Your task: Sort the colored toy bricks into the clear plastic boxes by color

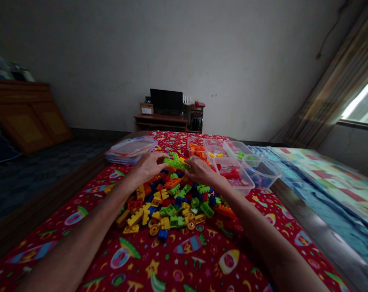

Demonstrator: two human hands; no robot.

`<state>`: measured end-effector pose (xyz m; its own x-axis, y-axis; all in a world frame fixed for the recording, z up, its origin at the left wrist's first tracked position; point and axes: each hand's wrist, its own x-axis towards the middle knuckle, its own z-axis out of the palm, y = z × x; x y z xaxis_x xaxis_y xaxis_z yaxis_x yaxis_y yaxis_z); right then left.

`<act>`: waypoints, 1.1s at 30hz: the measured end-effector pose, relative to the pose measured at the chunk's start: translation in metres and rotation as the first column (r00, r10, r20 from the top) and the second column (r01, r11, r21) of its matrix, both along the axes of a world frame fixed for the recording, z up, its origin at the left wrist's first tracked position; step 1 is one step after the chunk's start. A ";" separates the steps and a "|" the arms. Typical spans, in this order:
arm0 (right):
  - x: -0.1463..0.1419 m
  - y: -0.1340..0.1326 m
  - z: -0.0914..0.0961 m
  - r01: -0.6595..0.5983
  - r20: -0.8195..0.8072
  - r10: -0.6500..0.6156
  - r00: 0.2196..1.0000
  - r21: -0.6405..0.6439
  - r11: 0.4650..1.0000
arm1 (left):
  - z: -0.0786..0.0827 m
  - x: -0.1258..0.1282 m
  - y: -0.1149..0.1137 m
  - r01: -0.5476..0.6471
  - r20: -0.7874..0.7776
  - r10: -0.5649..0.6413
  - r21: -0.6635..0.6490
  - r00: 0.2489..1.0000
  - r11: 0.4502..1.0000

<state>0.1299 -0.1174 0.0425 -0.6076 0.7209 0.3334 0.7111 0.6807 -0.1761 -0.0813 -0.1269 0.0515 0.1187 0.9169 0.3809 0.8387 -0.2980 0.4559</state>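
My left hand is closed, with thumb and fingers pinching the left end of a light green building brick. At the other end, my right hand has its fingers curled on the green bricks; its fingertips are partly hidden. Both hands are over the far side of a mixed pile of toy building bricks in yellow, green, orange, blue and red. Right of my right hand stand clear plastic boxes, one holding red bricks and one holding orange bricks.
A round clear tub with blue bricks stands at the right table edge, beside boxes with yellow bricks and green bricks. Stacked plastic lids lie at the left. A red patterned cloth covers the table; a bed adjoins it.
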 end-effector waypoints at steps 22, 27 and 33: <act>0.002 0.004 -0.001 -0.202 -0.344 0.147 0.927 -0.130 0.971 | -0.013 0.023 -0.001 0.308 0.551 -0.213 -0.085 0.807 0.947; 0.008 0.004 0.000 -0.149 -0.249 0.128 0.960 -0.065 0.987 | -0.009 0.019 -0.004 0.239 0.422 -0.192 -0.061 0.886 0.969; 0.055 0.031 0.028 0.137 -0.174 -0.125 0.977 0.054 0.989 | 0.008 -0.002 -0.010 0.089 0.072 -0.087 -0.028 0.994 0.996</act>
<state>0.1846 -0.0861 0.0701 -0.4400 0.7637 0.4725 0.7585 0.5977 -0.2598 -0.0837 -0.1370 0.0591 0.1736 0.9155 0.3629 0.7750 -0.3544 0.5232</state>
